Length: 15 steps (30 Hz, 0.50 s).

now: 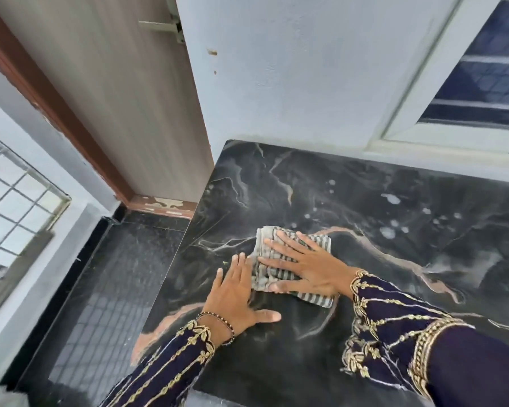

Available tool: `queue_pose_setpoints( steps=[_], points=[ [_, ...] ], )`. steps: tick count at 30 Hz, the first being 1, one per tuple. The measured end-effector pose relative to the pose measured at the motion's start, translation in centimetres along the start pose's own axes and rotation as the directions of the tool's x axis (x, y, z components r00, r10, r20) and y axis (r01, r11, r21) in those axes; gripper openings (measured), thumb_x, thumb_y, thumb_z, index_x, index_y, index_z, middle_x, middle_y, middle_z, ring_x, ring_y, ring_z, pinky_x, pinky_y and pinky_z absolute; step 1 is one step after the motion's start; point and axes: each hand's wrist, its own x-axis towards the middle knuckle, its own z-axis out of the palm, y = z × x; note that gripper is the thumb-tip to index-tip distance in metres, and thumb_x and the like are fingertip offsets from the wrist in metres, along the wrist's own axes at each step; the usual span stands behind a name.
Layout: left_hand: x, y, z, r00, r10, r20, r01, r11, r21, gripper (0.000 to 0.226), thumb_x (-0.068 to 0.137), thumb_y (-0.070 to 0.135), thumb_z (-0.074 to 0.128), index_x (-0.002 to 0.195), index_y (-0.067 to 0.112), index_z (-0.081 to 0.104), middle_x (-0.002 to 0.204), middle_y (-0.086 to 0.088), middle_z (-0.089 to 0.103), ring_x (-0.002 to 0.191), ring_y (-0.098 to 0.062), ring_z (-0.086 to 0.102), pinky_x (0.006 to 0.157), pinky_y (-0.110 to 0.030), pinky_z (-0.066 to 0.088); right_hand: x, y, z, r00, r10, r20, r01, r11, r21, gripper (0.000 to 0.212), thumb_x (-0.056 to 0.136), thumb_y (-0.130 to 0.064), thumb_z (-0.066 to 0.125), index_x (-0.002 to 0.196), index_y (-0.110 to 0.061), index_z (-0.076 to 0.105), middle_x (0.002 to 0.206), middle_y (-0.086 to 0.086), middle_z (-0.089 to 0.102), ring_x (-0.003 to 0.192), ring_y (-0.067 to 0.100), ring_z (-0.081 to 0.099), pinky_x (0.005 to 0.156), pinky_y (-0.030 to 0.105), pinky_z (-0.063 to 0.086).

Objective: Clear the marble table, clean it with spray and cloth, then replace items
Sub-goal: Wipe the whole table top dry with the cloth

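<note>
The black marble table (pixel 365 201) is sitting in the corner against the white wall (pixel 291 77), flecked with pale spray droplets (pixel 388 232). Your right hand (pixel 309 267) is lying flat, fingers spread, pressing the folded striped cloth (pixel 272 267) onto the marble near its left edge. Your left hand (pixel 235 298) is resting open beside it, fingertips touching the cloth.

Soft, even daylight; faint sheen on the marble table (pixel 365 186); slight motion blur; wide-angle bending at edges.
</note>
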Motion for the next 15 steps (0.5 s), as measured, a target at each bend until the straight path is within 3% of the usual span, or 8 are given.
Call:
queue_pose_setpoints(
  steps=[3, 6, 10, 15],
  points=[
    [4.8, 1.2, -2.2, 1.0, -0.026, 0.013, 0.024, 0.993, 0.116, 0.136, 0.063, 0.083, 0.056, 0.151, 0.009, -0.016, 0.163, -0.01, -0.012, 0.15, -0.023, -0.015, 0.121, -0.045, -0.002, 2.9, 4.9, -1.3, 1.0, 0.02, 0.014, -0.02, 0.999, 0.027, 0.065, 0.099, -0.076, 0.024, 0.154, -0.061, -0.008, 0.164, -0.023, -0.028, 0.147, 0.004, -0.039, 0.108, 0.027, -0.04],
    [9.2, 2.4, -4.9, 0.991, -0.121, 0.051, 0.107, 0.969, 0.223, 0.15, 0.054, 0.083, 0.064, 0.15, 0.0, -0.015, 0.162, -0.016, -0.01, 0.149, -0.034, -0.011, 0.12, -0.057, 0.009, 6.0, 9.6, -3.0, 0.999, 0.051, 0.011, -0.051, 0.998, 0.045, 0.066, 0.097, -0.078, 0.02, 0.154, -0.061, -0.007, 0.166, -0.021, -0.025, 0.151, 0.008, -0.034, 0.116, 0.035, -0.031],
    [13.3, 4.0, -6.8, 0.941, -0.284, 0.185, 0.236, 0.94, 0.247, 0.157, 0.049, 0.072, 0.079, 0.148, -0.005, -0.016, 0.159, -0.025, -0.014, 0.147, -0.045, -0.01, 0.111, -0.068, 0.023, 9.7, 15.5, -5.3, 0.996, 0.089, 0.002, -0.089, 0.995, 0.032, 0.073, 0.086, -0.084, 0.009, 0.152, -0.059, -0.012, 0.167, -0.017, -0.025, 0.152, 0.011, -0.031, 0.122, 0.041, -0.023],
    [15.4, 4.5, -6.3, 0.889, -0.369, 0.271, 0.29, 0.912, 0.29, 0.155, 0.052, 0.06, 0.085, 0.145, -0.009, -0.017, 0.156, -0.03, -0.019, 0.144, -0.05, -0.013, 0.109, -0.07, 0.024, 14.0, 20.5, -7.5, 0.985, 0.172, -0.012, -0.17, 0.983, 0.071, 0.081, 0.083, -0.087, 0.008, 0.156, -0.057, -0.009, 0.169, -0.016, -0.021, 0.155, 0.011, -0.026, 0.126, 0.045, -0.016]
  ],
)
